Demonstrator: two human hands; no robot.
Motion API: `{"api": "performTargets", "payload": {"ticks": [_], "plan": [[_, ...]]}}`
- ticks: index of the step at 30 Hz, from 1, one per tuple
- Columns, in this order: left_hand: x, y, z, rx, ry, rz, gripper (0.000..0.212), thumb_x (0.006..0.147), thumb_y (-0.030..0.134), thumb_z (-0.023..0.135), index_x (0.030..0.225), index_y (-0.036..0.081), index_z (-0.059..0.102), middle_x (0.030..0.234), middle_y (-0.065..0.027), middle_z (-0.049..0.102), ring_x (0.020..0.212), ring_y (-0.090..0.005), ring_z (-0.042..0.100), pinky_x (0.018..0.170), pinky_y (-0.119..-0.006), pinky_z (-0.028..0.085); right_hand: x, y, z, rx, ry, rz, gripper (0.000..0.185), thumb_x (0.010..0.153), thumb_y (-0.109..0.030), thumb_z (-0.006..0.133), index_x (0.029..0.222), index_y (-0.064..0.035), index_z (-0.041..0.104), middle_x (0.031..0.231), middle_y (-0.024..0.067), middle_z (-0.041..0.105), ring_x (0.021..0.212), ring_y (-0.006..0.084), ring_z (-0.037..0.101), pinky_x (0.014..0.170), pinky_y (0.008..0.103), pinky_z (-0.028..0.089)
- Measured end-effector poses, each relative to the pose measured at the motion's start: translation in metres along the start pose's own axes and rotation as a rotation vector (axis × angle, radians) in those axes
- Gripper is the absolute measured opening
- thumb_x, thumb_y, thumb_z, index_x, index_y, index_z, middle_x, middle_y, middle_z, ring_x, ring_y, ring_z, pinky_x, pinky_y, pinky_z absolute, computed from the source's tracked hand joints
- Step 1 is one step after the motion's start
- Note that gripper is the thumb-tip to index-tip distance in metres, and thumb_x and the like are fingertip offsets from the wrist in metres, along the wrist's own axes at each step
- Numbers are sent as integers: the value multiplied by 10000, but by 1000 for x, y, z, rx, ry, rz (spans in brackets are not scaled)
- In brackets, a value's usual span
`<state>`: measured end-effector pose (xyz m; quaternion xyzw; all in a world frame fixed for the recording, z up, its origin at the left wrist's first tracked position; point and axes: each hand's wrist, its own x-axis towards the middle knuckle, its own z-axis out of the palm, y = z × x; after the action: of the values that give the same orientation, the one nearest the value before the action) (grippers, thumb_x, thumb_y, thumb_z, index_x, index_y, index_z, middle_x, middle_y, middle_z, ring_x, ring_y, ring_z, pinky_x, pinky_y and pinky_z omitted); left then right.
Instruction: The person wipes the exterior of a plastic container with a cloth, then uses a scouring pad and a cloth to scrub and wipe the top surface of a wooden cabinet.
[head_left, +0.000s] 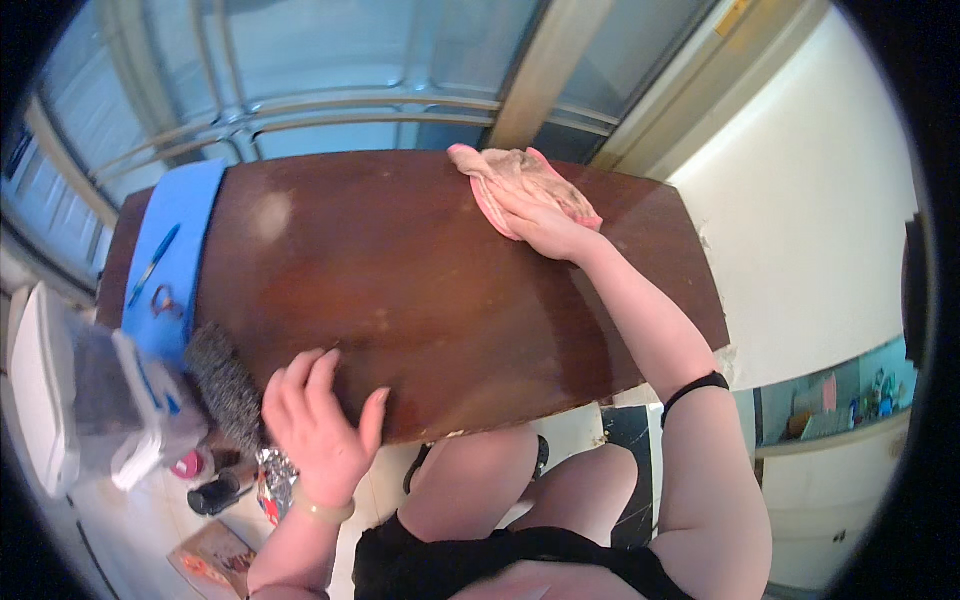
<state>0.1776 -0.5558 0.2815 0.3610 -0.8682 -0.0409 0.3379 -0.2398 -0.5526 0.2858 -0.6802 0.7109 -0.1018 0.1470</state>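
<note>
My right hand (551, 229) is on a pink-edged cloth (525, 176) at the far right part of a dark brown wooden table (420, 300). The cloth lies bunched and folded, and part of my fingers cannot be told apart from it. Over the near left edge of the table is my left hand (319, 420), fingers spread and thumb out, with nothing in it. Just left of that hand sits a dark grey fuzzy item (223, 382). Damp-looking streaks and a pale glare spot mark the tabletop.
On the table's left end lies a blue mat (169, 262) with a blue pen (154, 262) and a brown hair tie (165, 301). Translucent plastic bins (105, 375) stand beside it. Below are a foil packet (277, 480) and a cardboard box (210, 559). Glazed window panels (330, 67) rise behind.
</note>
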Motion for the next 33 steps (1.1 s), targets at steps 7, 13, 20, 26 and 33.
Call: {"api": "performTargets", "payload": {"ticks": [7, 13, 20, 26, 33], "plan": [[-3, -11, -2, -7, 134, 24, 525, 840, 372, 764, 1226, 48, 613, 1188, -125, 583, 1091, -362, 534, 969, -473, 433, 133, -111, 32, 28, 25, -352, 620, 1071, -273, 309, 1642, -140, 110, 1720, 41, 64, 1580, 237, 85, 1286, 409, 71], [-9, -12, -3, -108, 218, 25, 545, 799, 330, 811, 1214, 43, 604, 1184, -143, 578, 1066, -368, 545, 953, -466, 445, 226, -202, 68, -22, 23, -273, 583, 1058, -301, 321, 1621, -169, 247, 1698, 71, 187, 1568, 321, 118, 1284, 420, 87], [-27, -34, 10, -436, 474, 179, 370, 746, 178, 794, 1055, 73, 621, 1063, -116, 580, 971, -321, 546, 896, -415, 446, 151, -228, 94, 95, 19, -430, 546, 1015, -190, 415, 1558, -134, 384, 1649, 101, 312, 1522, 318, 261, 1248, 415, 207], [-21, -44, 14, -1283, 773, -308, 132, 1005, 134, 518, 1045, 14, 555, 1001, -78, 590, 925, -185, 537, 892, -332, 438, 40, -261, 108, 10, 55, -498, 530, 944, -149, 533, 1468, -96, 480, 1536, 144, 440, 1309, 395, 459, 1125, 480, 349], [-14, -59, 10, -1286, 620, -463, 202, 1080, 182, 457, 1068, 24, 581, 984, -58, 599, 896, -148, 537, 865, -311, 450, -83, -272, 120, 171, 184, -388, 448, 958, -138, 549, 1403, -106, 592, 1481, 86, 542, 1383, 301, 478, 1197, 461, 319]]}}
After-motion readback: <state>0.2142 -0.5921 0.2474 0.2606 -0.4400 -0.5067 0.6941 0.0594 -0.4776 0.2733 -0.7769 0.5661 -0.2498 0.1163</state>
